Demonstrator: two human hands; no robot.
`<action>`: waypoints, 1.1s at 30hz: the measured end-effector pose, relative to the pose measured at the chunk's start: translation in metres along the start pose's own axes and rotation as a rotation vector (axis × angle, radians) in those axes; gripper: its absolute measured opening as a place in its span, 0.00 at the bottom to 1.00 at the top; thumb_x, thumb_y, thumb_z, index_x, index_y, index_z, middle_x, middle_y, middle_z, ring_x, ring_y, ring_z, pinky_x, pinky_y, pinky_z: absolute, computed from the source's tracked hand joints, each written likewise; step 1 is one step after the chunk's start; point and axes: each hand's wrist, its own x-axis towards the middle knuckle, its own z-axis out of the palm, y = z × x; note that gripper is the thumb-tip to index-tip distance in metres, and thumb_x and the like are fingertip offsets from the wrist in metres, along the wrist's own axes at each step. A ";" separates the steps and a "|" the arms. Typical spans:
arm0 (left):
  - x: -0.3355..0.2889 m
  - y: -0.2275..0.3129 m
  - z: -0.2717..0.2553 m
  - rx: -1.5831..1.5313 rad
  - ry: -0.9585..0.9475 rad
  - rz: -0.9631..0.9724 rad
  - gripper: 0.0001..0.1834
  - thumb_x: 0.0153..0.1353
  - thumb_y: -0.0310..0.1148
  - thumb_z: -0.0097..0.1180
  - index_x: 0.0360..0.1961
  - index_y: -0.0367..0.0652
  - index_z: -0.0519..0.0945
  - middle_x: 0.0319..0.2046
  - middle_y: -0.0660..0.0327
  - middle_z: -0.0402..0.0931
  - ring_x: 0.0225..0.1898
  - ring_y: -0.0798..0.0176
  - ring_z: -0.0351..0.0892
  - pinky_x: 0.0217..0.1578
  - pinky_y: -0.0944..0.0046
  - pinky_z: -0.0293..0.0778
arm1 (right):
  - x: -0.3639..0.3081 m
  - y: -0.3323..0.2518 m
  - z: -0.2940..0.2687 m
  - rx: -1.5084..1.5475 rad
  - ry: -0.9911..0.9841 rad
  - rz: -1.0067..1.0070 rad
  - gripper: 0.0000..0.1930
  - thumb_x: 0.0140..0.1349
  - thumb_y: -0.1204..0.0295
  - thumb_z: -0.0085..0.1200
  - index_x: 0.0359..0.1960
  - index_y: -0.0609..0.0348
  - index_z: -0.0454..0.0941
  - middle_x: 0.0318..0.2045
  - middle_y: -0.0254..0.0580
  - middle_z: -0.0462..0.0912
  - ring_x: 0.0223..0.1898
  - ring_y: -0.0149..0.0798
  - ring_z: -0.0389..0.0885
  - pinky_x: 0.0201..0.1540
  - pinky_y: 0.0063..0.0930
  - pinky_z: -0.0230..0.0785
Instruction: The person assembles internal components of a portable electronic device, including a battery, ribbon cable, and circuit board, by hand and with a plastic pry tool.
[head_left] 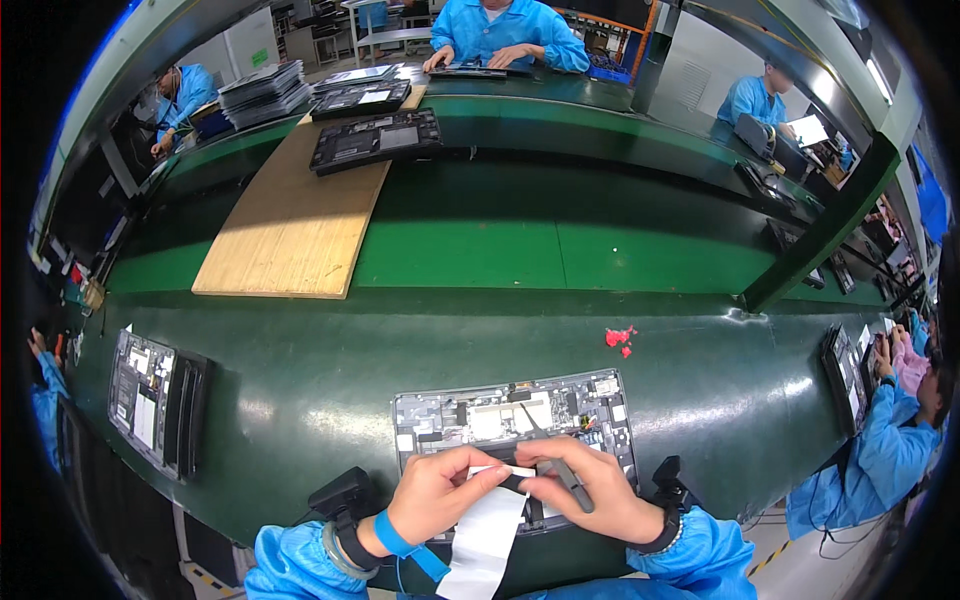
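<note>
Over an opened laptop base point(430, 412) my two hands meet, close to the table's near edge. My left hand point(432, 503) is closed, thumb and forefinger pinching a white paper sheet point(485, 545) that hangs down toward me. A small white strip point(520, 471) stretches from those fingertips to my right hand point(600, 490). That hand is curled round a slim grey pointed tool point(572, 482), apparently tweezers, its tip pointing away over the circuit boards. Its thumb and forefinger are at the strip's right end; whether they grip it I cannot tell. My hands hide the laptop base's near middle.
Stacked laptop bases point(150, 405) stand at the left, more point(848, 375) at the right. Red scraps point(618, 338) lie beyond the work. A wooden board point(290, 230) slopes up to a raised green shelf, with another laptop base point(375, 140) on it. Co-workers sit around.
</note>
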 end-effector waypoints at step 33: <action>-0.002 0.005 -0.004 0.078 0.010 0.162 0.07 0.51 0.32 0.60 0.30 0.41 0.80 0.23 0.62 0.77 0.19 0.72 0.71 0.20 0.73 0.67 | -0.005 0.008 0.010 0.094 0.103 0.052 0.13 0.55 0.79 0.53 0.44 0.62 0.73 0.33 0.42 0.79 0.35 0.31 0.78 0.37 0.21 0.71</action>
